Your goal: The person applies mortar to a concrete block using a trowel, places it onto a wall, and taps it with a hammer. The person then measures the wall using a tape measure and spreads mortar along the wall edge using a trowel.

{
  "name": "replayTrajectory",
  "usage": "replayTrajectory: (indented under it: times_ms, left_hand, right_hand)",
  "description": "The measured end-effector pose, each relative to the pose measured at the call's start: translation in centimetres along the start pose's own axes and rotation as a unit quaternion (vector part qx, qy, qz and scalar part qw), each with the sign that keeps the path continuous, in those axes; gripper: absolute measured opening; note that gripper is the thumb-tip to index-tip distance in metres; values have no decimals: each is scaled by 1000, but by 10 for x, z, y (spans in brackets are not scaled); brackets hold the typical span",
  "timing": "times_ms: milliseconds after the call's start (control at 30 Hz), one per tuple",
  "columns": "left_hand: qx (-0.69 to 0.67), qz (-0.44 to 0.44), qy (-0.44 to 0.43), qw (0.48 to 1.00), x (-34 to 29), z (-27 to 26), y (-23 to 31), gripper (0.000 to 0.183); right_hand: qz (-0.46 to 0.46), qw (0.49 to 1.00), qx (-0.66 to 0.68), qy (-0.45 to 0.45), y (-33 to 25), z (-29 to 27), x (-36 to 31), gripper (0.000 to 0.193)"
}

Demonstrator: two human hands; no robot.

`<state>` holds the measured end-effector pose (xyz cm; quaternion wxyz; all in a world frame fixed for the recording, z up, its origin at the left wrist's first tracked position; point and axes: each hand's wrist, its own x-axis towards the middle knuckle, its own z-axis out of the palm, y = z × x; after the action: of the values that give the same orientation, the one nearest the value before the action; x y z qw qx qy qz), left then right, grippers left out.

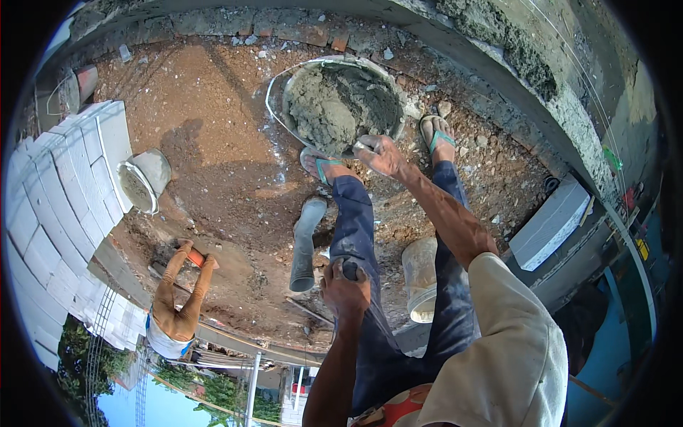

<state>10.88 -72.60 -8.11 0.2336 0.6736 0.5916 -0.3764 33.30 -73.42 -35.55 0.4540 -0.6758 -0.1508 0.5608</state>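
A wide round tub (pixel 273 105) with a pale rim holds wet grey mortar (pixel 324 107), heaped on its left side. At the tub's near edge my right hand (pixel 380 154) is closed in a fist. A small pale end shows at its fingers, but what they grip is mostly hidden. My left hand (pixel 346 290) rests by my left thigh, its fingers wrapped round a dark, rounded object (pixel 350 268) whose kind I cannot make out. My sandalled feet stand close to the tub, one on each side of my right hand.
A grey rubber boot (pixel 307 245) lies left of my leg; a dirty white bucket (pixel 420 274) lies between my legs. Leftward are a mortar bucket (pixel 151 174), stacked pale blocks (pixel 53 192) and a bending co-worker (pixel 174 313) holding something orange. A low wall (pixel 498 78) curves beyond the tub.
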Motion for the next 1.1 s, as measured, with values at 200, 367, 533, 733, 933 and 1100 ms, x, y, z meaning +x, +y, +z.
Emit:
replayTrajectory:
  times_ms: [200, 367, 533, 733, 933, 1100]
  left_hand:
    - [22, 2, 3, 1000, -9, 2, 15, 59]
    - [38, 14, 6, 999, -15, 1, 30, 61]
    - [53, -33, -20, 998, -17, -11, 52, 62]
    - [96, 16, 39, 994, -14, -19, 58, 57]
    - [93, -12, 16, 995, -6, -20, 61, 56]
    - [91, -15, 29, 995, -7, -31, 56, 58]
  right_hand:
    - [10, 998, -2, -63, -49, -79, -52, 41]
    - [-95, 976, -178, 80, -64, -184, -114, 47]
    - [42, 987, -120, 94, -125, -324, -198, 37]
    - [8, 897, -399, 189, -144, -470, -266, 34]
    - [68, 713, -648, 257, -94, -505, -277, 28]
    - [197, 714, -550, 386, -129, -457, -286, 30]
